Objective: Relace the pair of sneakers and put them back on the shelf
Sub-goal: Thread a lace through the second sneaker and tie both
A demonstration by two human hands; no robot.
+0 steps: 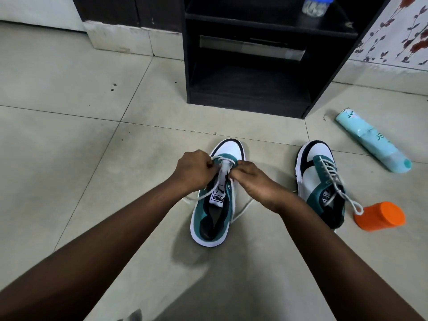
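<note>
A white, teal and black sneaker (214, 212) stands on the floor in front of me, toe pointing away. Its white lace (201, 193) runs only through the eyelets nearest the toe, and both loose ends trail onto the tiles. My left hand (194, 170) pinches the lace on the shoe's left side. My right hand (254, 179) grips the lace on the right side, over the tongue. The second sneaker (322, 179) stands to the right, fully laced, its lace end lying toward an orange lid. The black shelf unit (250, 89) stands behind the shoes.
A light teal spray can (372, 142) lies on the floor at the right. An orange-lidded jar (382, 216) lies beside the laced sneaker. A clear jar with a blue lid (316, 5) sits on the shelf's upper level. Grey floor tiles (69, 135) spread to the left.
</note>
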